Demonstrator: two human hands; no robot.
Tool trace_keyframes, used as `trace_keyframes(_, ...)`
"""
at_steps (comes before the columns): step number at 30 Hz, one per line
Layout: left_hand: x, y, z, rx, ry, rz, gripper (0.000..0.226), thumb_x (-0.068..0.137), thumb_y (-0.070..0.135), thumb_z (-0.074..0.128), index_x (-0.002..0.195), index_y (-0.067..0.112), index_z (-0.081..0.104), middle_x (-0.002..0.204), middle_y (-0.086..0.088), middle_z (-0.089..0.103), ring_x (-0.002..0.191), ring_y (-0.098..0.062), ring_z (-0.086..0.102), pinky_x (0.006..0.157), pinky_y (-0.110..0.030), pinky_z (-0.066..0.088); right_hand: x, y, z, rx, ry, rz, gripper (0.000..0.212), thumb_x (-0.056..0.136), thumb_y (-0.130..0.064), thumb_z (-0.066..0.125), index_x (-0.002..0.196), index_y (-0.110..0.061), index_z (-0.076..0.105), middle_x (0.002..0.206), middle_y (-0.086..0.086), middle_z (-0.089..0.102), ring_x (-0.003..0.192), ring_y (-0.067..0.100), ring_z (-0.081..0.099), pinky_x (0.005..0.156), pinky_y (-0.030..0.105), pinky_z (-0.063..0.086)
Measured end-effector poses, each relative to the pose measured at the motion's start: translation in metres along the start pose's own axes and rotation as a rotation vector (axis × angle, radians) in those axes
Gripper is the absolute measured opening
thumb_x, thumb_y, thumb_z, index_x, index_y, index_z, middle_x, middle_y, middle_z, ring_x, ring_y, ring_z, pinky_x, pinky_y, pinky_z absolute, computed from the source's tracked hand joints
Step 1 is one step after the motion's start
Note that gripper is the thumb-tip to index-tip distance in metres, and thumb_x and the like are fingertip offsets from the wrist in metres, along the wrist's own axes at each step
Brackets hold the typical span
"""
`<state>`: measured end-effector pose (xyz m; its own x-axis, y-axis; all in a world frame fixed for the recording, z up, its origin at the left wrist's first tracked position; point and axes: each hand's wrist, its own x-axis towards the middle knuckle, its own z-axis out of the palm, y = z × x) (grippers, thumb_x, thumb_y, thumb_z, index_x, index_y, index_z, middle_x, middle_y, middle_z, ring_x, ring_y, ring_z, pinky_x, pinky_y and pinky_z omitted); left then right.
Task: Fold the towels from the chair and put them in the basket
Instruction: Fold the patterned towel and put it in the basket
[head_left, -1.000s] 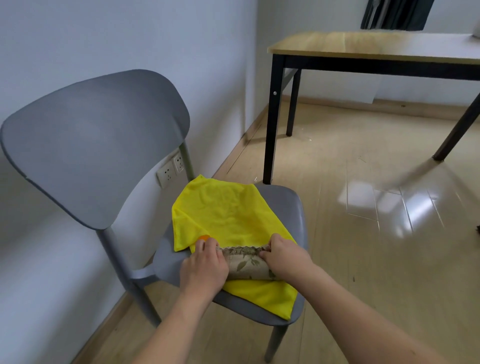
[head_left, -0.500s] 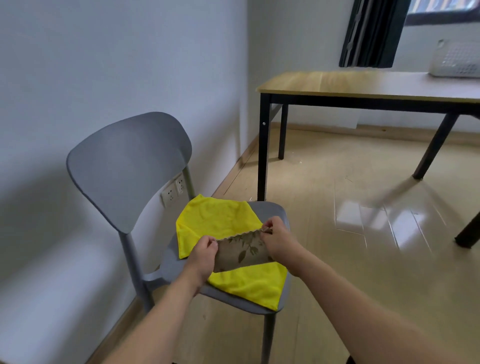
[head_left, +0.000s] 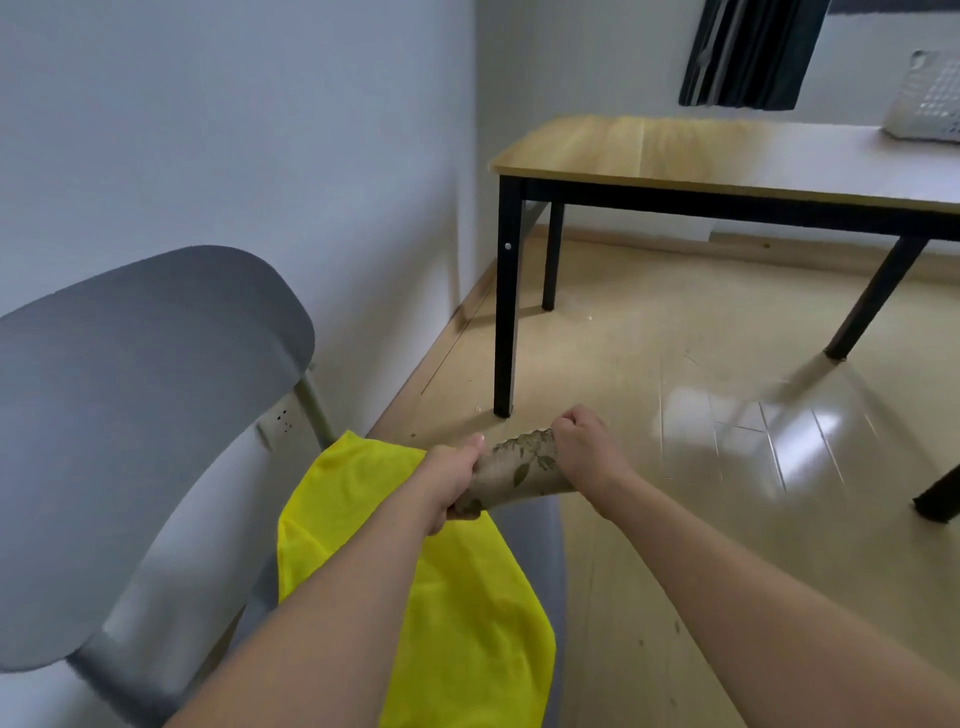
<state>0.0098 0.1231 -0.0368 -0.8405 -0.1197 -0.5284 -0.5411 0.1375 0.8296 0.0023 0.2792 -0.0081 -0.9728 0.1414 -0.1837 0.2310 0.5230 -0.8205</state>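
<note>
A folded brown towel with a leaf pattern (head_left: 517, 470) hangs in the air past the front of the grey chair (head_left: 145, 415). My left hand (head_left: 452, 478) grips its near left end and my right hand (head_left: 584, 449) grips its far right end. A yellow towel (head_left: 441, 582) lies spread on the chair seat below my left forearm. A white basket (head_left: 927, 98) stands on the wooden table (head_left: 675, 150) at the far right, partly cut off by the frame edge.
The chair stands against the white wall on the left, with a wall socket (head_left: 275, 423) behind it. Black table legs (head_left: 506, 296) rise just beyond the hands. A dark curtain (head_left: 748, 52) hangs behind the table. Glossy wooden floor (head_left: 701, 467) stretches right.
Both hands have lifted the brown towel off the chair and carried it up and to the right. The view has swung toward the table.
</note>
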Motion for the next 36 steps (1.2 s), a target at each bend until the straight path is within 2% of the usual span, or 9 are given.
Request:
trace_keyframes(3,0.022,0.046,0.014,0.203,0.185,0.088,0.043,0.094,0.048,0.044,0.088,0.01,0.063,0.1,-0.014,0.067,0.091,-0.033,0.063,0.085,-0.043,0.053,0.031,-0.022,-0.025,-0.023,0.023,-0.008,0.03,0.098,-0.016,0.033,0.117,-0.001,0.052,0.104,0.006,0.047,0.089,0.018,0.041,0.075,0.025,0.031)
trace_keyframes(5,0.011,0.091,0.021,0.341,0.246,0.116,0.044,0.097,0.048,0.037,0.084,0.012,0.06,0.1,-0.015,0.066,0.096,-0.035,0.06,0.09,-0.043,0.049,0.041,-0.05,-0.057,-0.028,0.031,0.032,0.031,0.098,-0.013,0.033,0.119,0.0,0.052,0.111,0.011,0.049,0.09,0.017,0.039,0.074,0.023,0.029)
trace_keyframes(8,-0.028,0.182,0.026,0.434,0.264,0.219,0.047,0.099,0.046,0.034,0.07,0.015,0.054,0.08,-0.008,0.062,0.074,-0.026,0.058,0.068,-0.036,0.05,0.042,-0.114,-0.126,0.114,0.1,0.198,0.023,0.096,-0.014,0.035,0.111,-0.008,0.052,0.104,0.008,0.052,0.089,0.022,0.046,0.068,0.03,0.033)
trace_keyframes(10,-0.068,0.251,0.028,0.483,0.242,0.315,0.05,0.101,0.045,0.032,0.07,0.013,0.055,0.066,-0.002,0.053,0.059,-0.016,0.049,0.053,-0.029,0.039,0.034,-0.162,-0.179,0.195,0.115,0.271,0.018,0.096,-0.015,0.036,0.107,-0.012,0.05,0.097,0.006,0.053,0.087,0.021,0.049,0.065,0.031,0.039)
trace_keyframes(14,-0.151,0.384,0.039,0.487,0.233,0.488,0.05,0.1,0.042,0.038,0.065,0.01,0.053,0.058,-0.002,0.05,0.052,-0.015,0.045,0.053,-0.03,0.037,0.008,-0.25,-0.288,0.279,0.126,0.349,0.018,0.095,-0.018,0.039,0.103,-0.01,0.054,0.1,0.011,0.057,0.086,0.024,0.055,0.073,0.037,0.05)
trace_keyframes(19,-0.233,0.49,0.088,0.464,0.25,0.608,0.048,0.1,0.037,0.039,0.06,0.013,0.047,0.058,-0.001,0.05,0.057,-0.018,0.047,0.052,-0.031,0.034,-0.021,-0.311,-0.408,0.451,0.117,0.491,0.029,0.092,-0.036,0.032,0.085,-0.015,0.051,0.097,0.012,0.057,0.081,0.022,0.053,0.061,0.029,0.046)
trace_keyframes(24,-0.269,0.537,0.18,0.421,0.233,0.694,0.05,0.1,0.042,0.037,0.063,0.012,0.051,0.058,-0.002,0.051,0.057,-0.019,0.048,0.05,-0.03,0.033,-0.027,-0.292,-0.522,0.518,0.165,0.428,0.037,0.097,-0.044,0.039,0.097,-0.01,0.053,0.087,0.009,0.052,0.068,0.02,0.049,0.053,0.027,0.043)
trace_keyframes(30,-0.294,0.574,0.308,0.193,-0.074,0.647,0.058,0.08,0.07,0.05,0.069,0.013,0.049,0.064,-0.002,0.045,0.059,-0.017,0.042,0.057,-0.032,0.037,-0.016,-0.233,-0.66,0.401,0.278,0.293,0.043,0.1,-0.043,0.037,0.111,-0.004,0.052,0.094,0.012,0.053,0.076,0.023,0.051,0.067,0.038,0.049)
trace_keyframes(36,-0.284,0.613,0.408,0.122,-0.296,0.61,0.051,0.074,0.055,0.069,0.08,0.005,0.065,0.063,-0.007,0.058,0.052,-0.02,0.05,0.041,-0.026,0.038,0.045,-0.178,-0.759,0.369,0.303,0.251,0.045,0.1,-0.043,0.037,0.111,-0.003,0.053,0.09,0.009,0.052,0.085,0.024,0.052,0.08,0.04,0.051)
